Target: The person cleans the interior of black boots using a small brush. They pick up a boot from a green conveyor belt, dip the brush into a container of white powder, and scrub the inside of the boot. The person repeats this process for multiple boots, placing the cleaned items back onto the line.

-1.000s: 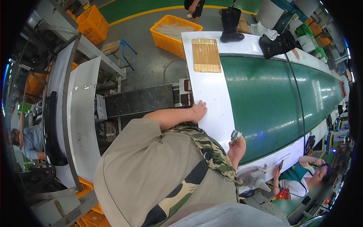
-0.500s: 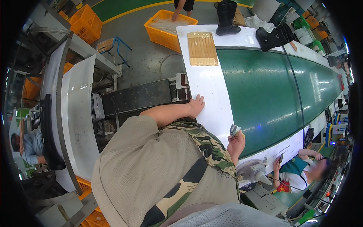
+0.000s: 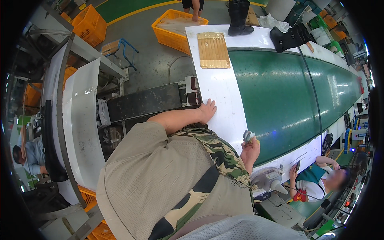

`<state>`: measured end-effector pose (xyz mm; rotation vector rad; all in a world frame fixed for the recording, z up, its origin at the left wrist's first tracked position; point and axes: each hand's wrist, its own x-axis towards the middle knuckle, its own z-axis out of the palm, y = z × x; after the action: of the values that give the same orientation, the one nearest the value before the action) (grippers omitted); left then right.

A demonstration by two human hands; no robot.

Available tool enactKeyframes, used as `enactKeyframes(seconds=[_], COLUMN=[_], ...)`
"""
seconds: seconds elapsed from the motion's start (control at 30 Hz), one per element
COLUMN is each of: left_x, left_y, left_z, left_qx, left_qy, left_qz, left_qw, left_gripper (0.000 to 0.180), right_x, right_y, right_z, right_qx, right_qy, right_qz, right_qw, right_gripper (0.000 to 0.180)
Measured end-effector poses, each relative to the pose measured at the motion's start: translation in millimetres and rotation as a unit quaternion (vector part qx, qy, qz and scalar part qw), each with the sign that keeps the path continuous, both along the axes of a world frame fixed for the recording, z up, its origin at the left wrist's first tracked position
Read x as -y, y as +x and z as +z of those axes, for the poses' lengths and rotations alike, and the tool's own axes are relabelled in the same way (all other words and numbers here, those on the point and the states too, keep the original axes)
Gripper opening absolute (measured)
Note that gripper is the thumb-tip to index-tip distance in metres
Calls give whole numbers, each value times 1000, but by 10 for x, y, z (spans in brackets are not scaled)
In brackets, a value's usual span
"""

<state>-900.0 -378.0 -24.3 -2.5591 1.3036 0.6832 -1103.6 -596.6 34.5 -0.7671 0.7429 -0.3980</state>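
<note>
My left hand lies palm down on the white table edge, its fingers stretched out and holding nothing. On the right, my right hand is raised in front of me beside the green conveyor belt. Its fingers are closed on a small crumpled grey piece, whose exact kind is too small to make out. A flat piece of brown cardboard lies farther along the white surface, beyond my left hand. Near my right forearm stands a clear plastic bottle with a white nozzle.
Two black boots are at the far side of the belt. A black cable crosses it. One person is at the right holding a phone; another stands by an orange crate. A blue-framed stool is at the left.
The person at the orange crate has shifted a hand to the right. My own hands stay where they were, and the crumpled grey piece is still held.
</note>
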Motion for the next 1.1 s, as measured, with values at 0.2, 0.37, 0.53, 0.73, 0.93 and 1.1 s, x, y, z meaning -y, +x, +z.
enactKeyframes(seconds=[0.2,0.37,0.53,0.73,0.93,1.1], left_x=[10,8,29,5,37,18], left_y=[-5,1,-8,-3,-8,-12], left_z=[69,17,54,-16,12,-22], left_qx=[-5,-5,-4,-3,-4,0], left_qy=[4,6,11,3,6,0], left_qz=[-3,-1,-4,3,0,6], left_qw=[1000,1000,1000,1000,1000,1000], left_gripper=[94,95,95,94,95,96], right_x=[-13,-8,23,31,22,25], right_y=[18,18,-12,4,2,11], right_z=[14,-2,-67,-106,-95,-105], right_qx=[-7,-5,-12,-7,-11,-20], right_qy=[-2,0,-6,-3,3,2], right_qz=[-12,-9,-1,5,-7,-6], right_qw=[1000,1000,1000,1000,1000,1000], right_gripper=[13,14,14,14,14,15])
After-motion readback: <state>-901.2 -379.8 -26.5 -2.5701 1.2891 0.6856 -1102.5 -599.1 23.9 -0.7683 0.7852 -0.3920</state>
